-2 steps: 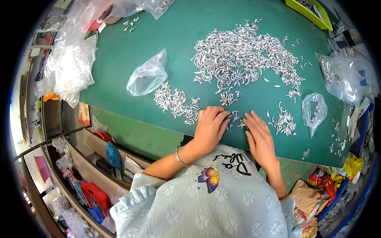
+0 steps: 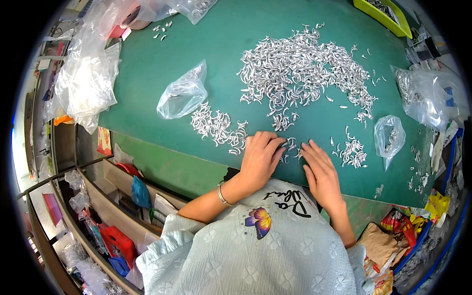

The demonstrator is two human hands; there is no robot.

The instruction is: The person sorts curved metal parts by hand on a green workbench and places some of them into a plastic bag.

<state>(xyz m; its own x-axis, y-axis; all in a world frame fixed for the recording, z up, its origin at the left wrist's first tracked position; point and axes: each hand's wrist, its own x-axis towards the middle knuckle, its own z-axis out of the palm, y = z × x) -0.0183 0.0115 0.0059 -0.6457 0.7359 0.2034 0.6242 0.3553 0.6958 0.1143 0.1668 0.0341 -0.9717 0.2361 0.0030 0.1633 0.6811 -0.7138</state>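
Observation:
Small curved silvery metal pieces (image 2: 291, 144) lie loosely between my two hands at the near edge of the green tabletop. My left hand (image 2: 260, 158) rests on the table with bent fingers, index finger and thumb apart beside these pieces. My right hand (image 2: 321, 169) lies opposite, fingers stretched forward and fingertips down beside the same pieces. Neither hand shows a piece lifted off the table. A large heap of the same crescent-shaped pieces (image 2: 295, 69) spreads beyond my hands. One smaller pile (image 2: 219, 127) adjoins my left hand; another (image 2: 353, 153) sits right of my right hand.
A clear plastic bag (image 2: 183, 96) lies beyond the left pile, and a small bag with pieces inside (image 2: 390, 137) sits at the right. Bigger plastic bags (image 2: 86, 81) drape the left edge. A yellow-green tray (image 2: 393, 17) stands far right. Open drawers (image 2: 123, 196) are at lower left.
My right hand's fingers have shifted very slightly. My left hand and the piles look the same.

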